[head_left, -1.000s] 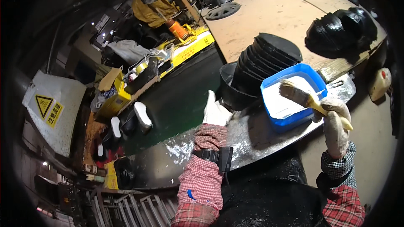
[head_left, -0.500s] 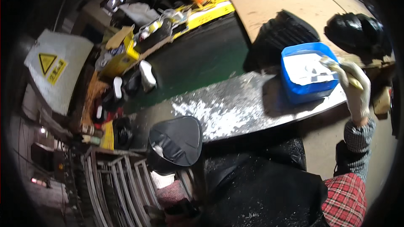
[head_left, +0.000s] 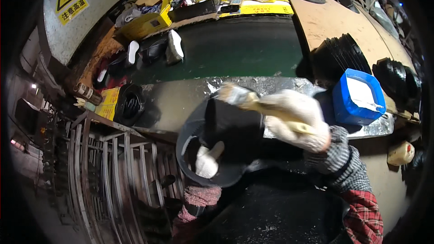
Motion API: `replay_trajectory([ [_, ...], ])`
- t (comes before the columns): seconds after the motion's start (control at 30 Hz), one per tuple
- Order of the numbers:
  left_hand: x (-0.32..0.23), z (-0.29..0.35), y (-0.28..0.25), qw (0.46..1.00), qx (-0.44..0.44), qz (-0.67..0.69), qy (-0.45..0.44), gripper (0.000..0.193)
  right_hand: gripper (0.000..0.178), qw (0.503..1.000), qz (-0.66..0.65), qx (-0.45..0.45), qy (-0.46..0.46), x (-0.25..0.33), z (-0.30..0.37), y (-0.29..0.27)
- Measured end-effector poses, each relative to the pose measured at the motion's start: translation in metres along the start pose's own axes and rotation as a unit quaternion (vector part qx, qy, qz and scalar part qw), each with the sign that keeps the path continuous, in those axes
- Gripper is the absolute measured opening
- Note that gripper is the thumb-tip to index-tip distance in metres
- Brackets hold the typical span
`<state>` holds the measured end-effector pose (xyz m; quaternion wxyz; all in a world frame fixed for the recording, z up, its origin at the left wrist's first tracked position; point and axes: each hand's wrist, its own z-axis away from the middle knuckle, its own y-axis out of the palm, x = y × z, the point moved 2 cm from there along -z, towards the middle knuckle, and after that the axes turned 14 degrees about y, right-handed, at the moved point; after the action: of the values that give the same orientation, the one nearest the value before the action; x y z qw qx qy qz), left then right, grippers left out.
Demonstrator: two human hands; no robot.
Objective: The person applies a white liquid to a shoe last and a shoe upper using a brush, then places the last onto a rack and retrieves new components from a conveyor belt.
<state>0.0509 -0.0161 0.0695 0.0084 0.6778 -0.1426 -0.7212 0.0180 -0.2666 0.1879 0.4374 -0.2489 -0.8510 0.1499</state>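
My right hand, in a whitish work glove, is closed around the handle of a flat paintbrush. The brush's bristles are over the far rim of a black cup-shaped piece; whether they touch it, I cannot tell. My left hand, also gloved, is inside the near part of this piece and holds it up above my lap, with some fingers hidden. To the right, a blue plastic tub holding white liquid stands at the end of the metal bench edge.
Stacked black pieces stand beside the tub, with more black pieces farther right. Black-and-white shoes sit on the dark green belt. A metal rack is at the left, and a pale jug at the right.
My right hand has moved left from the blue tub to the black piece with the brush. The black piece has shifted and turned, showing my left hand inside. The head view has swung.
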Motion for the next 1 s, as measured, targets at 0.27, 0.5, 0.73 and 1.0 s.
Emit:
replay_trajectory([
  [0.27, 0.040, -0.017, -0.019, 0.989, -0.066, 0.071, 0.113, 0.019, 0.033, 0.898, -0.217, 0.013, 0.383, -0.059, 0.061, 0.000],
  [0.5, 0.049, -0.029, 0.031, 0.994, -0.029, 0.044, 0.099, 0.017, 0.027, 0.996, -0.011, -0.016, 0.083, -0.025, -0.015, 0.011],
  [0.73, 0.011, -0.033, 0.073, 0.990, 0.120, 0.022, 0.072, 0.028, 0.039, 0.985, -0.033, 0.149, -0.079, 0.039, 0.025, 0.039],
  [1.0, -0.017, -0.071, 0.058, 0.995, 0.035, -0.089, 0.009, 0.039, 0.021, 0.915, -0.150, -0.044, 0.372, -0.013, 0.104, -0.058],
])
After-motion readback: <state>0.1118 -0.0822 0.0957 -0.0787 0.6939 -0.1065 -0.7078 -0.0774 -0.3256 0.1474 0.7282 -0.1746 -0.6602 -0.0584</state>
